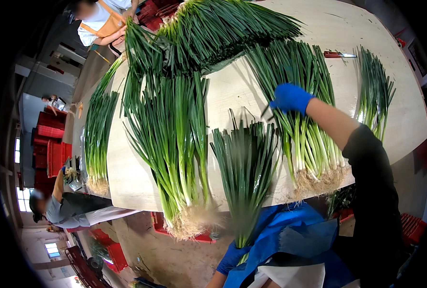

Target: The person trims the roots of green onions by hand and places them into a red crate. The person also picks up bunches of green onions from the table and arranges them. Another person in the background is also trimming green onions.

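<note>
In my left hand [233,257], gloved in blue and closed at the lower edge, is the stalk end of a bunch of green onions [246,177]. Its leaf tips point away from me over the table. My right hand [292,99], also in a blue glove, is curled above the leaves of a larger green onion pile [314,129] on the right. A dark strip shows by its fingers; what they hold I cannot make out. Another rooted pile [177,129] lies left of the held bunch, roots toward me.
The pale table [228,101] bears a big leafy heap [223,33] at the far side. A red-handled knife [339,54] lies near a small bunch [373,91] at right. One person [105,24] stands far left, another [74,209] at left by a bunch [98,144]. Red crates [50,129] are stacked beyond.
</note>
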The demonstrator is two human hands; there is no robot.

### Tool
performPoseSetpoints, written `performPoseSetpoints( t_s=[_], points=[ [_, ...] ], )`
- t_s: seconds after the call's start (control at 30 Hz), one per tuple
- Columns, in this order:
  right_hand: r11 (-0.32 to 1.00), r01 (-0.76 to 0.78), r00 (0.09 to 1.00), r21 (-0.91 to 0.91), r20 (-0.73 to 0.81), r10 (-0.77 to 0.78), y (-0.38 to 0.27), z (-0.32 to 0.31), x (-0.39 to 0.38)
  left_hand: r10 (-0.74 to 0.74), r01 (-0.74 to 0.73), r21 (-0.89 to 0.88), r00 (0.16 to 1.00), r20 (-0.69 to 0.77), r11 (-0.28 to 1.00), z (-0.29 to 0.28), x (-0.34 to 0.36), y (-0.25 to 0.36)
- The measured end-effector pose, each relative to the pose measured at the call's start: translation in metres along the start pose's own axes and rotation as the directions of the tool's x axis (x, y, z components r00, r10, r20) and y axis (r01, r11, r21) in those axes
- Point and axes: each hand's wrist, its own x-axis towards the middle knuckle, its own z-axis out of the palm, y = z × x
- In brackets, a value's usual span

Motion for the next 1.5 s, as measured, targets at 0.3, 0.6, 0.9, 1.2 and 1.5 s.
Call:
performPoseSetpoints(
  t_s=[0.3,0.6,0.9,1.2,1.5],
  points=[
    [0.900,0.198,0.881,0.388,-0.474,0.010,-0.078,0.095,-0.059,-0.054,0.054,-0.048,0.999,0.001,0.997,-0.009,0.000,-0.010],
    [0.958,-0.072,0.997,0.277,-0.003,0.075,-0.093,0.113,-0.068,-0.052,0.052,-0.110,0.999,0.006,0.993,-0.014,0.004,-0.028],
    [0.912,-0.098,0.994,0.398,-0.014,0.112,-0.093,0.131,-0.056,-0.050,0.049,-0.110,0.999,0.000,0.993,-0.016,0.003,-0.026],
    [0.609,-0.222,0.974,0.762,0.207,0.096,-0.088,0.093,-0.095,-0.075,0.079,-0.154,0.997,0.027,0.985,-0.012,-0.002,-0.009],
    [0.891,0.449,0.868,-0.063,-0.205,-0.452,-0.052,0.122,-0.094,-0.033,0.035,-0.164,0.999,0.016,0.986,-0.027,0.012,-0.060]
  ],
)
